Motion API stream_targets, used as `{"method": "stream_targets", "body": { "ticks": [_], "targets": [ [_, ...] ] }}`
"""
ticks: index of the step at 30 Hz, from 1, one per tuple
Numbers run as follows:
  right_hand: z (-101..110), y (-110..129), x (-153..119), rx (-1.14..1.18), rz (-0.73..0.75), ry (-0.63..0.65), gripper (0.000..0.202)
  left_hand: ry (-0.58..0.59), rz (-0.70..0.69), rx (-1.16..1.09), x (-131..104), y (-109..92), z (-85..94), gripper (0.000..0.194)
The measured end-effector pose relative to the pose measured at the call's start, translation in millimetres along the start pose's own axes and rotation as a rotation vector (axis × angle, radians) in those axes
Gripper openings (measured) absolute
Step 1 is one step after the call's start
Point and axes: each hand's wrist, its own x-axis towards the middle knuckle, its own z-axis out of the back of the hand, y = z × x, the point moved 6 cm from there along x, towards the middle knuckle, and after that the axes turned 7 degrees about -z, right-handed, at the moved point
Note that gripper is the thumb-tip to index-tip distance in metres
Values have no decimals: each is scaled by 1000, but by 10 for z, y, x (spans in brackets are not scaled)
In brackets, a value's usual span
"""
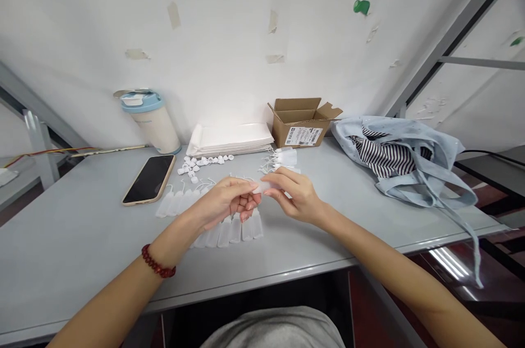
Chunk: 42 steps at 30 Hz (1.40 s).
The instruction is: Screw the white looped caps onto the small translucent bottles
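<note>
Above the middle of the desk, my left hand (229,200) and my right hand (298,193) meet, both pinching a small translucent white tube (261,187) between them. Its ends are covered by my fingers. Under and beside my left hand lie rows of similar tubes with looped cords; the front row (235,230) is nearest me, and another row (176,203) is to the left. Small white caps (193,167) are scattered behind them. Further back, past my right hand, is a pile of corded tubes (287,156).
A phone (150,179) and a lidded tumbler (152,123) stand on the left of the grey desk (102,244). By the wall are stacked white packets (232,137) and an open cardboard box (302,123). A light blue cloth bag (404,151) lies right, its strap hanging over the edge.
</note>
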Motion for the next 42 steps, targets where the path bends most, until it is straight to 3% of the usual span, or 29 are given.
{"method": "stream_targets", "body": {
  "ticks": [2, 9, 16, 21, 27, 31, 35, 38, 42],
  "targets": [
    [-7, -44, 1, 57, -93, 25, 17, -34, -61, 134, -2, -39, 14, 37],
    [-136, -207, -22, 286, -464, 201, 27, -89, -358, 922, -67, -266, 5, 39],
    [-268, -350, -113, 572, -834, 332, 35, -88, -532, 1221, -61, -250, -6, 34],
    [-231, -463, -67, 451, -753, 274, 35, -178, -536, 1215, -9, -219, 98, 31],
    [20, -904, -27, 57, -589, 40, 34, -419, -557, 1431, -40, -284, 462, 27],
    [103, -1200, -83, -132, -539, 27, 32, -525, -430, 1679, -74, -348, 720, 33],
    [75, -1342, -131, -206, -553, 127, 23, -576, -238, 1849, -138, -440, 983, 38],
    [68, -1365, -141, -212, -575, 164, 17, -599, -120, 1824, -204, -499, 1208, 36],
    [104, -1267, -104, -204, -528, 111, 14, -553, -33, 1724, -258, -507, 1458, 32]
  ]
}}
